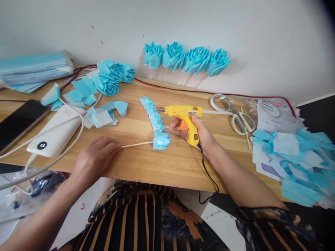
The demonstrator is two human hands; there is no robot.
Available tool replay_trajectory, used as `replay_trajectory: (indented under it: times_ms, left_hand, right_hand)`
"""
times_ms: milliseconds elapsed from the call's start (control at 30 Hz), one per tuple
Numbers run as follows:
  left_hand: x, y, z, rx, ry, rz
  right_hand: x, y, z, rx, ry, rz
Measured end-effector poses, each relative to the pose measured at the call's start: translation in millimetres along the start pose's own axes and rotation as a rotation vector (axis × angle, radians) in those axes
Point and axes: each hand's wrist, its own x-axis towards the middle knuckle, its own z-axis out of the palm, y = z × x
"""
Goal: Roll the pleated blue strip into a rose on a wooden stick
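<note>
My right hand (200, 134) is wrapped round a yellow hot glue gun (180, 111) with an orange trigger; a white glue stick (217, 112) sticks out of its back. Its nozzle points left at a strip of overlapping light-blue petals (155, 116) lying on the table. One fingertip of this hand is near or touching the strip's edge. At the strip's near end, a folded blue petal piece (161, 141) sits at the tip of a thin wooden stick (136, 144). The other end of that stick is in the closed fingers of my left hand (98, 155), resting on the table.
Several blue flowers on sticks (174, 57) lean against the wall. More flowers (111, 76) and loose petals (85, 92) lie left, beside a power bank (56, 130) and phone (22, 122). Scissors (242, 122), tape (219, 103) and a petal pile (300, 157) are right.
</note>
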Motion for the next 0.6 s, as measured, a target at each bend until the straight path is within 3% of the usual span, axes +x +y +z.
replay_trajectory:
  times_ms: [300,600]
  left_hand:
    - [-4.0,-2.9,2.8,-0.013,-0.021,-0.041]
    - [-5.5,-2.3,5.6,0.008,0.025,-0.026]
  right_hand:
    - [1.0,-14.3,-11.3,-0.078,0.168,-0.165]
    - [1.2,-10.8,-11.0,-0.323,0.107,-0.09]
